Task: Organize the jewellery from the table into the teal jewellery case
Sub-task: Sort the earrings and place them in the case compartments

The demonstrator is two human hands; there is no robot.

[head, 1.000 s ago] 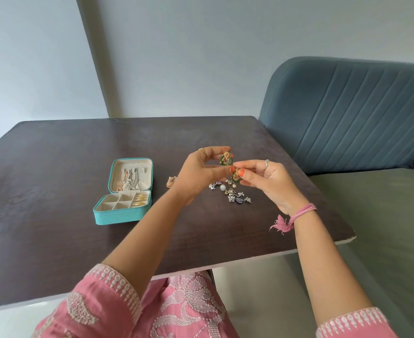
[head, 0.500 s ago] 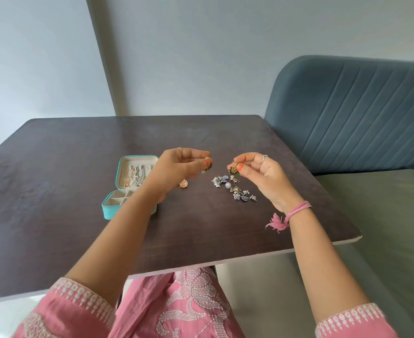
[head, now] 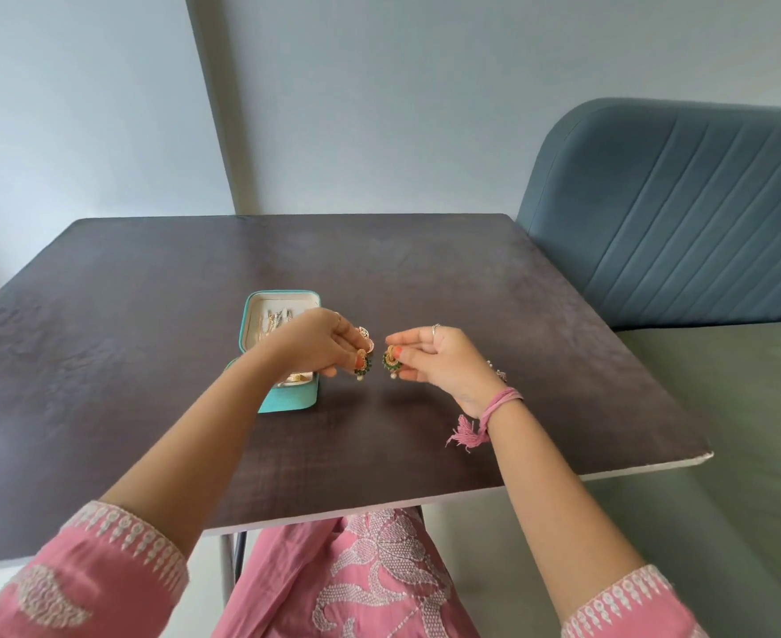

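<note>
Above the middle of the counter (head: 149, 315), we hold a pair of small green-and-gold earrings: our left hand (head: 319, 345) pinches one earring (head: 362, 362), our right hand (head: 434, 361) pinches the other earring (head: 391, 360). We judge them light, rigid and delicate, with dangling pearls, so best gripped at the disc. Toward the counter's left edge, the teal jewellery case (head: 287, 400) lies open just beside our left hand.

a dark wood-grain table (head: 425, 269) stands against a pale wall (head: 379, 85); a blue ribbed sofa back (head: 678, 214) rises beyond its right edge.
</note>
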